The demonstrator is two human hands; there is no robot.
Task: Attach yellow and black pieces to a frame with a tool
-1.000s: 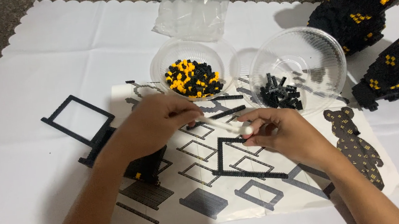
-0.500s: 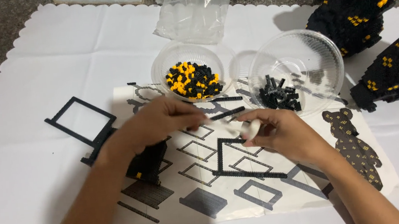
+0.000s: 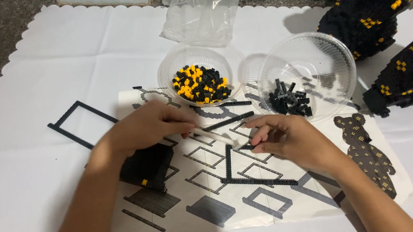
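Observation:
My left hand (image 3: 149, 127) pinches a thin white stick (image 3: 215, 136) that points right and down over the printed instruction sheet (image 3: 212, 217). My right hand (image 3: 293, 140) lies on the sheet, its thumb and forefinger closed on the top corner of a flat black brick frame (image 3: 254, 181). The stick's tip sits just left of those fingers. A loose black brick strip (image 3: 228, 122) lies just beyond the hands. A black built block (image 3: 148, 167) with an orange spot stands by my left wrist.
Behind the hands stand two clear bowls, one (image 3: 202, 83) with black and orange bricks, one (image 3: 291, 99) with black bricks. A black rectangular frame (image 3: 82, 125) lies left. Large black-and-orange brick builds (image 3: 369, 12) (image 3: 412, 79) stand right. A plastic bag (image 3: 205, 8) lies behind on the white mat (image 3: 27, 165).
My right fingers have left the white stick's tip and dropped onto the black frame's corner. My left hand still holds the stick, moved slightly left.

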